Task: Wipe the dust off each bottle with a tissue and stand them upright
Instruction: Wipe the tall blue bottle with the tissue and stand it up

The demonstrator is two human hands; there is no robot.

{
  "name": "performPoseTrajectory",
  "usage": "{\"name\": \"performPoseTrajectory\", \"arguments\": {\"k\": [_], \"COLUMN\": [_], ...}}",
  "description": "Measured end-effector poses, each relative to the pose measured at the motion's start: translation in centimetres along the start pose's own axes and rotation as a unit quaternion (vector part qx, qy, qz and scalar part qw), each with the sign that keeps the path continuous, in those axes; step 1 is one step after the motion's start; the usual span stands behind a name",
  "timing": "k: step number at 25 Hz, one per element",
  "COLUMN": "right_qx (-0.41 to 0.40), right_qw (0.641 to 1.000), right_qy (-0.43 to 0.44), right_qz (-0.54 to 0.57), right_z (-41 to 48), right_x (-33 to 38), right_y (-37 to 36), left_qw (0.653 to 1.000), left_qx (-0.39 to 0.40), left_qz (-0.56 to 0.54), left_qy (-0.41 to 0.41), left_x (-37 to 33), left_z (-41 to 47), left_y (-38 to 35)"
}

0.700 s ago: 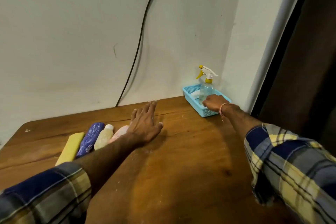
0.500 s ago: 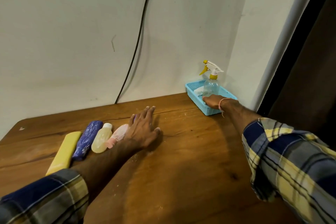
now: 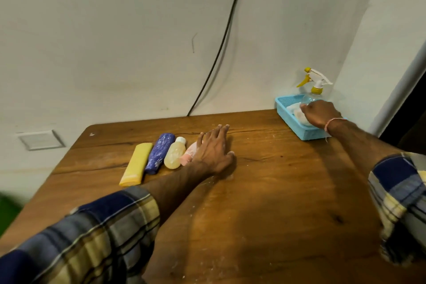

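Progress: barely started, by my read. Nearest is the left sleeve (image 3: 92, 237), plaid, at the lower left. The wooden table (image 3: 265, 203) beside it shows white dust specks near the forearm.

Further in, the left hand (image 3: 212, 152) lies palm down on the wood, fingers straight and released, gripping nothing. Its left edge covers part of the pink bottle (image 3: 187, 157).

The task's bottles are in one row at mid-left of the table, all four on their sides, side by side and close to touching. From left they are the yellow tube (image 3: 136, 163), blue bottle (image 3: 160, 153), pale bottle with white cap (image 3: 175, 155) and then the pink one. None is upright, and the blue one looks dusty. So nothing reads as wiped or stood up, and all four are left to do.

Far right, the right hand (image 3: 321, 116) reaches into the blue basket (image 3: 289, 120) at the table's far right corner. Its fingers bend down onto the white tissue (image 3: 296, 108) there. They are seen from behind and small, so I cannot tell whether they have pinched it or are only touching it. The tissue is inside the basket, not lifted out. Judged step: fetching the tissue, before any wiping.

A spray bottle (image 3: 312, 92) with a yellow trigger stands upright at the basket's far end, just behind the hand. Beyond is a pale wall with a black cable (image 3: 221, 41) running down to the table edge.
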State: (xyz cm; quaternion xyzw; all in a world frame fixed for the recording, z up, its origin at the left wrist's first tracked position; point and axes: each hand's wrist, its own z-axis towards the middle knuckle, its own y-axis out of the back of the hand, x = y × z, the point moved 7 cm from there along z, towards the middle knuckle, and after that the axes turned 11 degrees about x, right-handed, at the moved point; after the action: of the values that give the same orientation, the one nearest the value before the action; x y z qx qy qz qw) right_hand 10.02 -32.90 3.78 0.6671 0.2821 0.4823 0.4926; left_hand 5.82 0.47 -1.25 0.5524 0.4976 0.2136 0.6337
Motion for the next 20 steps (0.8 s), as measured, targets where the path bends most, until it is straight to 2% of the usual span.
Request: {"name": "performPoseTrajectory", "arguments": {"k": [3, 5, 7, 8, 10, 12, 13, 15, 20], "right_qx": [-0.1, -0.087, -0.024, 0.017, 0.083, 0.103, 0.108, 0.12, 0.16], "right_qw": [0.986, 0.972, 0.952, 0.935, 0.887, 0.865, 0.867, 0.881, 0.906], "right_qy": [0.104, 0.156, 0.194, 0.202, 0.202, 0.202, 0.208, 0.225, 0.246], "right_qz": [0.084, 0.153, 0.237, 0.293, 0.406, 0.448, 0.441, 0.399, 0.305], "right_z": [-5.0, -9.0, -12.9, -15.0, -19.0, -22.5, -24.1, -27.4, -32.4], "right_x": [3.7, 6.5, 9.5, 10.7, 12.6, 13.9, 14.5, 15.8, 18.2], "right_y": [2.8, 2.7, 1.1, -0.2, -2.9, -5.2, -6.0, -7.3, -8.8], "left_qw": [1.0, 0.998, 0.974, 0.939, 0.842, 0.77, 0.752, 0.748, 0.78], "left_qx": [-0.017, -0.035, -0.046, -0.035, 0.003, 0.02, 0.023, 0.02, -0.008], "left_qz": [-0.021, -0.055, -0.219, -0.341, -0.539, -0.637, -0.658, -0.663, -0.625], "left_qy": [0.001, 0.008, 0.022, 0.025, 0.038, 0.029, 0.024, 0.022, 0.038], "left_x": [-0.6, -0.7, 0.1, 0.4, 0.4, 0.4, 0.6, 1.5, 4.5], "left_z": [-2.1, -3.5, -5.1, -6.2, -8.8, -11.6, -13.0, -15.5, -20.5], "left_y": [0.8, 1.1, 1.1, 0.8, 0.3, 0.2, 0.2, 0.1, 0.8]}}
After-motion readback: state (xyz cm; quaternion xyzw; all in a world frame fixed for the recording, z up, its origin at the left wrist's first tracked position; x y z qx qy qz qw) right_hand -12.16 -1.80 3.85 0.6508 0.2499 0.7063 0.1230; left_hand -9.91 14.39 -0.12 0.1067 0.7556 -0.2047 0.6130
